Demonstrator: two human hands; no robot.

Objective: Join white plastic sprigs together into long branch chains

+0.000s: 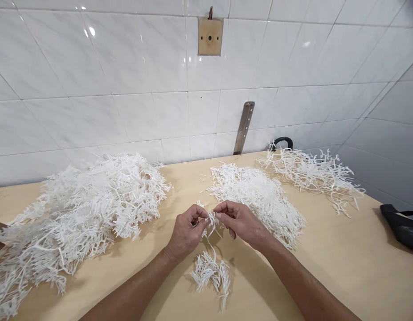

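Observation:
A white branched plastic piece (pixel 212 218) is pinched between my two hands above the middle of the table, its stem hanging down. My left hand (pixel 189 227) grips its left side with thumb and index finger. From the right, my right hand (pixel 241 223) pinches the same piece, fingertips close to the left ones. Below the hands lies a tuft of white branched plastic (pixel 211 272). Just behind my right hand is a heap of small white pieces (pixel 256 196).
A large heap of white branched pieces (pixel 92 200) covers the left side. Bare white branching stems (pixel 309 171) lie at the back right. A black object (pixel 402 227) sits at the right edge. A metal strip (pixel 244 128) leans on the tiled wall; a black handle (pixel 283 141) stands near it.

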